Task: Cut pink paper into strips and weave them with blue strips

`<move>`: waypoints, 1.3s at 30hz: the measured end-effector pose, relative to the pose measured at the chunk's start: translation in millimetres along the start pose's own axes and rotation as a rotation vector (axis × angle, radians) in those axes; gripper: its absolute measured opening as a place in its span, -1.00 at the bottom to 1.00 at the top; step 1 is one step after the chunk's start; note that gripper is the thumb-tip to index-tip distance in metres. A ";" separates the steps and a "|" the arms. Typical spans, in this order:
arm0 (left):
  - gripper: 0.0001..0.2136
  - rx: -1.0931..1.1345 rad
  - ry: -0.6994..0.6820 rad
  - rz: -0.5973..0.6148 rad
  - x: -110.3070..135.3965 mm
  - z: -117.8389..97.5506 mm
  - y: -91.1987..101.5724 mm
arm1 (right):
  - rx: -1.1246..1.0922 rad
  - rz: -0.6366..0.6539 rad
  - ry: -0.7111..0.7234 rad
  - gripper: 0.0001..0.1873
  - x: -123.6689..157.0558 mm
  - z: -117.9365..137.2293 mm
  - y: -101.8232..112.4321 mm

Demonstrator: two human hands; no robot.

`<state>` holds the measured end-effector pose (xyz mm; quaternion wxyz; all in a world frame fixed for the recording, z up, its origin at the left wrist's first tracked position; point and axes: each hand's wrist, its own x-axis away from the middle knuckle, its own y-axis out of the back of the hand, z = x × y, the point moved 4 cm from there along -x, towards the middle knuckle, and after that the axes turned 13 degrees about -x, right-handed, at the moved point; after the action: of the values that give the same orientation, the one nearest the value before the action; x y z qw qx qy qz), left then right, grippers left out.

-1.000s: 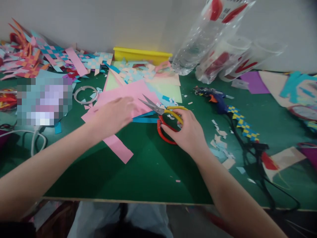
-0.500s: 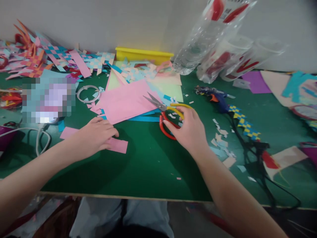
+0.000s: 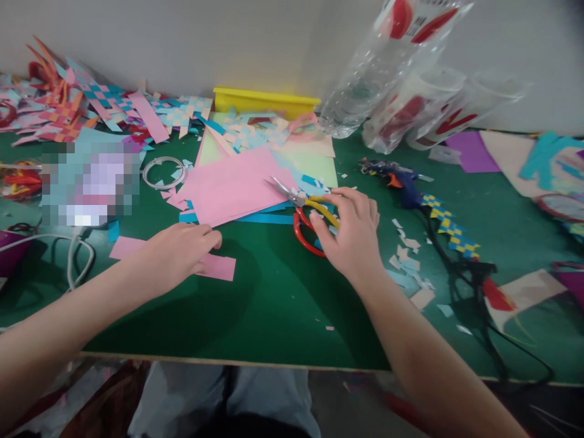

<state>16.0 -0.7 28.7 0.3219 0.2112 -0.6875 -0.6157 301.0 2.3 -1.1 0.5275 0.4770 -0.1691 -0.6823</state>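
My left hand (image 3: pixel 182 252) is closed, its fingers curled over a pink paper strip (image 3: pixel 219 267) that shows on both sides of the hand. The fingertips' contact with the strip is partly hidden. My right hand (image 3: pixel 353 225) is open, thumb and fingers apart, around the handles of a pair of scissors (image 3: pixel 298 199) with one yellow and one red handle. The scissors' blades are slightly parted and point up-left over a stack of pink paper (image 3: pixel 237 185). Blue strips stick out under the stack.
Woven paper scraps (image 3: pixel 86 103) heap at the back left. A yellow tray (image 3: pixel 267 100) stands against the wall beside bagged plastic cups (image 3: pixel 433 103). A glue gun (image 3: pixel 406 182) with a black cord lies to the right. A tape ring (image 3: pixel 163 173) and white cable (image 3: pixel 70 261) lie left.
My right hand has loosened from the scissors, its fingers spreading and the thumb lifting. The blades have drawn closer together. My left hand has hardly moved.
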 end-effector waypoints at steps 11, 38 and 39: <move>-0.82 0.394 0.077 0.093 -22.4 15.5 13.5 | -0.134 -0.059 0.084 -0.65 1.3 14.9 6.2; -0.82 2.167 0.632 -0.708 -42.3 -10.0 -27.5 | -0.946 0.442 -0.432 -0.80 -5.1 97.9 -65.4; -0.80 2.196 0.633 -0.714 -42.5 -9.3 -26.2 | -1.009 0.454 -0.489 -0.73 -3.3 97.8 -67.3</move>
<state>49.7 17.8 -4.5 -0.0644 0.6943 -0.6388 0.3252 182.4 4.5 -1.2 0.7669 -0.0508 -0.0386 -0.6385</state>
